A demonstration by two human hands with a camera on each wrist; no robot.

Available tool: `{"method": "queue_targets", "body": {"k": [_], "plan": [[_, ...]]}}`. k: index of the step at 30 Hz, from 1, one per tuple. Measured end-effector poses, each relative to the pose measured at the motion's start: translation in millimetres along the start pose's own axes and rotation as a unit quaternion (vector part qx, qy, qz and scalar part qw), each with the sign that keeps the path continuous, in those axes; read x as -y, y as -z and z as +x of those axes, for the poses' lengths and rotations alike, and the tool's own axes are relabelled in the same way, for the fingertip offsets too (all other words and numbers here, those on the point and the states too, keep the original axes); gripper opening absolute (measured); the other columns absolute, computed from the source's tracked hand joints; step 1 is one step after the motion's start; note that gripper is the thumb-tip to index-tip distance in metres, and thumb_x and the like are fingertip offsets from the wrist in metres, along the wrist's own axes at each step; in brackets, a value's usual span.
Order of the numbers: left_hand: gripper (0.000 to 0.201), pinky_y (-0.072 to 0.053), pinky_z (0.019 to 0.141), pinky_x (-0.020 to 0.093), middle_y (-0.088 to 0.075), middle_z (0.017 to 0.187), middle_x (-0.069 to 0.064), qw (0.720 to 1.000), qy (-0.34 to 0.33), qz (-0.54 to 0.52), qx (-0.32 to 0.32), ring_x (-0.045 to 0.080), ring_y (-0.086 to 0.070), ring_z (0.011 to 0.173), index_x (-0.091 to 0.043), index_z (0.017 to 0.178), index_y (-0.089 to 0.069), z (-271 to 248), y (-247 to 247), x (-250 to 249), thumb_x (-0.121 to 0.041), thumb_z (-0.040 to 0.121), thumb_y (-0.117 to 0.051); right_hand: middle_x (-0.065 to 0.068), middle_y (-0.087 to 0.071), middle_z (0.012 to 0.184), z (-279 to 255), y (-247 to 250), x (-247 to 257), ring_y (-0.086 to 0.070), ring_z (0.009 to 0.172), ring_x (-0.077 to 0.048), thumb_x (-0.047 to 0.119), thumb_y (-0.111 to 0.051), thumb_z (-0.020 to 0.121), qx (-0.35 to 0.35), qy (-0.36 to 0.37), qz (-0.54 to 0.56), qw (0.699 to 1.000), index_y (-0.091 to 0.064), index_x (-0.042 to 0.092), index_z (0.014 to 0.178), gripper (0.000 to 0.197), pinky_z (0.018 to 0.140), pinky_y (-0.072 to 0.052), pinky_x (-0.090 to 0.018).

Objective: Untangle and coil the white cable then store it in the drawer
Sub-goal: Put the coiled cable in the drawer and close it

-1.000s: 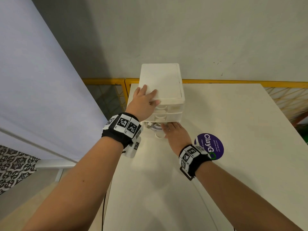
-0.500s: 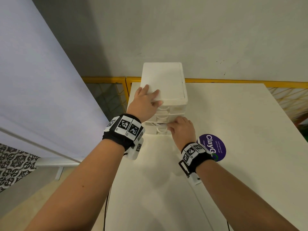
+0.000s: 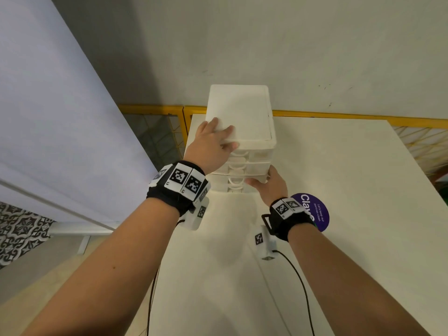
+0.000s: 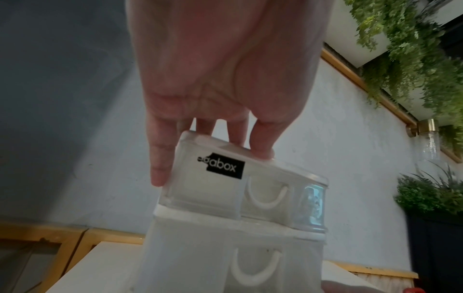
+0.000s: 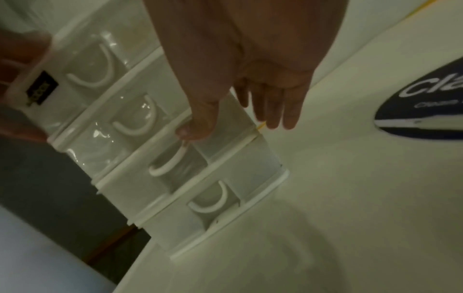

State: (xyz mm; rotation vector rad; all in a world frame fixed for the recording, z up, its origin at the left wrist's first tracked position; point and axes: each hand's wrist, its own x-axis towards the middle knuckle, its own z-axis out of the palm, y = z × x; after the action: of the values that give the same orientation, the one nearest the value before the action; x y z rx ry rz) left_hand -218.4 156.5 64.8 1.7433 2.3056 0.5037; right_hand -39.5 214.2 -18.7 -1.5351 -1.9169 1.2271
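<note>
Now I can't see the white cable anywhere; I judge it's inside the third drawer (image 5: 175, 158), which looks pushed flush. My right hand (image 3: 271, 187) rests loose-fingered at its right corner, thumb on the front, holding nothing. My left hand (image 3: 211, 144) lies flat on the drawer unit (image 3: 240, 110). Next: let go.

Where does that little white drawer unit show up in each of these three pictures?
Head: the drawer unit stands centre, at the table's far edge, left hand on its top.
Left wrist: it fills the lower middle, seen from below, black label on its top drawer.
Right wrist: it runs diagonally across the left half.
Shared landmark: the curved white drawer handles.
</note>
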Motion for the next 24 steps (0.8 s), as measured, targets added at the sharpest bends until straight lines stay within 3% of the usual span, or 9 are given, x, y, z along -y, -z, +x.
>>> {"method": "queue_targets", "body": {"k": [4,16,20,22,24], "plan": [[0.047,-0.02,0.117,0.049,-0.024,0.152,0.014,1.0,0.004,-0.006,-0.004,0.037,-0.015,0.143,-0.028,0.139,-0.038,-2,2,-3,-0.044,0.095,-0.039,-0.009,-0.065,0.109,2,-2,4,-0.06,0.097,-0.031,0.034,-0.074,0.073,-0.025,-0.007,0.003,1.0,-0.051,0.012,0.111,0.05,0.075,-0.044,-0.035],[0.05,-0.016,0.118,0.044,-0.017,0.158,0.008,0.998,0.04,-0.048,-0.016,0.028,-0.005,0.147,-0.03,0.143,-0.037,-15,13,-18,-0.042,0.095,-0.045,-0.013,-0.064,0.112,3,-2,4,-0.059,0.102,-0.034,0.033,-0.073,0.075,-0.016,0.0,-0.015,1.0,-0.047,0.008,0.115,0.054,0.075,-0.043,-0.034],[0.051,-0.015,0.118,0.044,-0.016,0.159,0.008,0.997,0.051,-0.058,-0.014,0.028,-0.005,0.147,-0.029,0.143,-0.036,-17,13,-21,-0.04,0.095,-0.046,-0.008,-0.06,0.116,0,-8,0,-0.059,0.105,-0.028,0.034,-0.081,0.063,-0.005,0.008,-0.003,1.0,-0.045,0.012,0.119,0.071,0.077,-0.044,-0.032],[0.052,-0.015,0.119,0.046,-0.016,0.159,0.007,0.997,0.049,-0.056,-0.016,0.027,-0.005,0.147,-0.029,0.144,-0.036,-17,14,-22,-0.041,0.094,-0.046,-0.006,-0.057,0.118,-1,-13,0,-0.058,0.106,-0.026,0.037,-0.085,0.053,-0.017,0.008,0.01,1.0,-0.045,0.014,0.119,0.081,0.083,-0.05,-0.037],[0.051,-0.016,0.119,0.046,-0.016,0.159,0.007,0.997,0.05,-0.056,-0.011,0.026,-0.005,0.147,-0.03,0.143,-0.036,-16,14,-20,-0.041,0.094,-0.046,-0.008,-0.055,0.12,-1,-18,3,-0.057,0.106,-0.027,0.037,-0.085,0.052,-0.043,-0.004,0.012,0.999,-0.043,0.012,0.12,0.083,0.088,-0.05,-0.039]]}}
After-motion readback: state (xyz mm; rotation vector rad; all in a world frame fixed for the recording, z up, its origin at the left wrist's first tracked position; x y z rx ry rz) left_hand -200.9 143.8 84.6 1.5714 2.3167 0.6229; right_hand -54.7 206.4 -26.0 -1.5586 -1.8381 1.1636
